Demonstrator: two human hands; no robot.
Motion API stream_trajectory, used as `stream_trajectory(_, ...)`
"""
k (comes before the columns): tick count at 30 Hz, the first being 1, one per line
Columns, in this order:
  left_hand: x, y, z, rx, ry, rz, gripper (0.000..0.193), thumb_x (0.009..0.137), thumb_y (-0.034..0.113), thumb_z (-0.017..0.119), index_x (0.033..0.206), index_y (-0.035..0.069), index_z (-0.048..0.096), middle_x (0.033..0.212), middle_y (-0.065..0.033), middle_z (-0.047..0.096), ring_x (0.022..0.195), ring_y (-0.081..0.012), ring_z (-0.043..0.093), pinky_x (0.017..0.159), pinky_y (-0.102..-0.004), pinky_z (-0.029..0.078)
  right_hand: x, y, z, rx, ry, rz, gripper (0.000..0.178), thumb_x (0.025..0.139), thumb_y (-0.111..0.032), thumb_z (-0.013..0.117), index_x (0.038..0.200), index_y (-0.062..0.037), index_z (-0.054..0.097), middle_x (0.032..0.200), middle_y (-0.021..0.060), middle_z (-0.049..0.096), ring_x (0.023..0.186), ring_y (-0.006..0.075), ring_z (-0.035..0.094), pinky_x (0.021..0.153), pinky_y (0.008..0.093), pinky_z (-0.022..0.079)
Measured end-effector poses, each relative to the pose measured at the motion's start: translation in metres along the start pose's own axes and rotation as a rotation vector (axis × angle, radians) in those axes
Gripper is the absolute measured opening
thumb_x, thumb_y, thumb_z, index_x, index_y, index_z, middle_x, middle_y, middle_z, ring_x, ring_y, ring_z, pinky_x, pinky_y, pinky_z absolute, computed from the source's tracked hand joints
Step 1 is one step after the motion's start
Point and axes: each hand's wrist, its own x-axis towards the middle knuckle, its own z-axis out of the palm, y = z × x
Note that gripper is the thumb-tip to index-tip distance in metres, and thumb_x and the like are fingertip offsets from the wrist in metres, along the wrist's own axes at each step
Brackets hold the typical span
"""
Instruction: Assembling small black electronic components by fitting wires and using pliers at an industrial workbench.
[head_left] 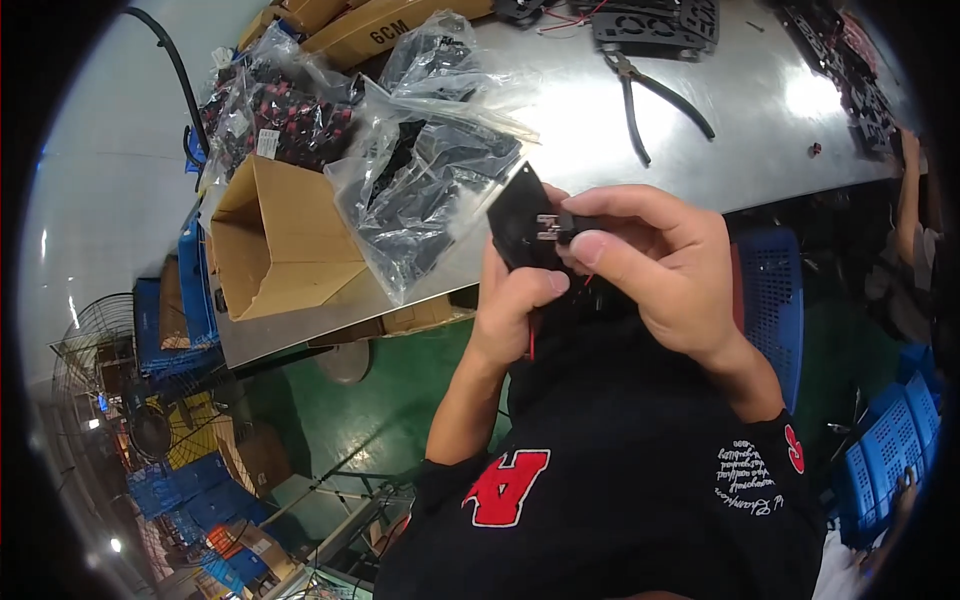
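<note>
A metal counter point(575, 115) is strewn with packaging and parts, its left portion taken up by a clear plastic bag point(440, 190) with dark pieces inside. Beside the bag, an open cardboard box point(310, 225) is set at the counter's edge, its mouth turned to the left. Black-handled pliers point(673, 101) are laid farther back with their handles spread. At the near edge of the counter, two bare hands are brought close together. By the left hand point(508, 300), a flat black panel point(515, 215) is gripped low down, the fingers clamped on it with the thumb in front. By the right hand point(665, 255), a small black component point(570, 227) is pinched between thumb and fingers, its metal prongs pointed at the panel's face; whether the two are touching cannot be told. Below the left thumb, a thin red wire point(532, 340) is seen
</note>
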Motion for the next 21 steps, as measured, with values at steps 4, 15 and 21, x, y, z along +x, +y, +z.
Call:
stream_trajectory(4,-0.001,-0.005,-0.004,0.107,-0.023,-0.013,0.066,0.061,0.016,0.056,0.124,-0.002,0.046,0.102,-0.0076,0.054,0.090,-0.0144,0.053,0.081,-0.0267,0.045,0.000,0.000,0.010,-0.150,0.011,-0.102,0.026,0.089,0.007,0.069,0.114,0.0096,0.065,0.098,0.0126,0.072,0.085,0.0110,0.069,0.072,0.0214,0.056)
stream_trajectory(15,0.010,-0.003,-0.023,0.520,-0.063,0.155,0.038,0.077,0.010,0.057,0.112,-0.002,0.047,0.078,-0.0053,0.055,0.070,-0.0108,0.052,0.063,-0.0267,0.044,0.008,0.006,0.008,-0.109,0.001,0.018,0.018,0.090,0.003,0.071,0.108,0.0071,0.073,0.091,0.0085,0.072,0.080,0.0120,0.068,0.072,0.0229,0.053)
stream_trajectory(21,0.013,-0.002,-0.022,0.444,-0.075,-0.158,0.044,0.077,0.011,0.048,0.118,-0.004,0.049,0.083,-0.0093,0.056,0.065,-0.0171,0.056,0.058,-0.0314,0.050,0.012,0.024,0.001,-0.312,0.048,-0.149,0.022,0.088,0.002,0.072,0.110,0.0047,0.073,0.090,0.0086,0.073,0.078,0.0113,0.067,0.068,0.0234,0.052)
